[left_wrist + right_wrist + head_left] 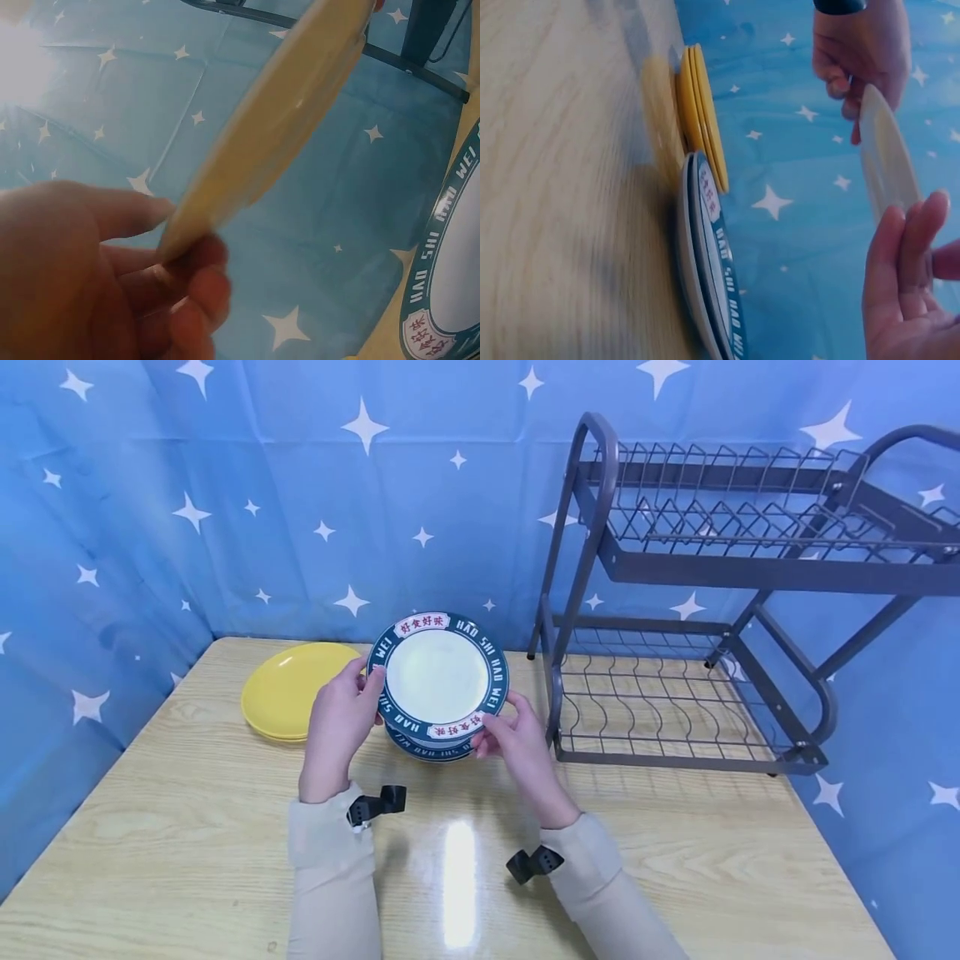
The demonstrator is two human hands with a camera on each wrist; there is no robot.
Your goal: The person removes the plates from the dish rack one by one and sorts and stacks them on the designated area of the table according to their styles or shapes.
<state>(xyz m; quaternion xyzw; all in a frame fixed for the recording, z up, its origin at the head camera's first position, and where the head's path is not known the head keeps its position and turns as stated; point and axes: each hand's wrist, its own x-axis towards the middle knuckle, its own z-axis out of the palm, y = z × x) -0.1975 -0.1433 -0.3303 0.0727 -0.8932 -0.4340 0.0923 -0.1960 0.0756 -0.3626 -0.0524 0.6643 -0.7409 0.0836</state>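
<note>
A round plate [435, 677] with a white middle and a dark teal lettered rim is held up by both hands. My left hand [337, 722] pinches its left edge, thumb on the rim and fingers behind. On the lower right edge, my right hand [521, 747] grips the rim between thumb and fingers. In the left wrist view the held plate [262, 120] shows edge-on. Below it on the table lie stacked plates [714, 255] of the same pattern, mostly hidden in the head view. Yellow plates [296, 689] form a stack just left of my left hand.
A dark metal two-tier dish rack [750, 575] with wire slots stands at the right on the wooden table [187, 843]. A blue curtain [285, 527] with white stars hangs behind the table.
</note>
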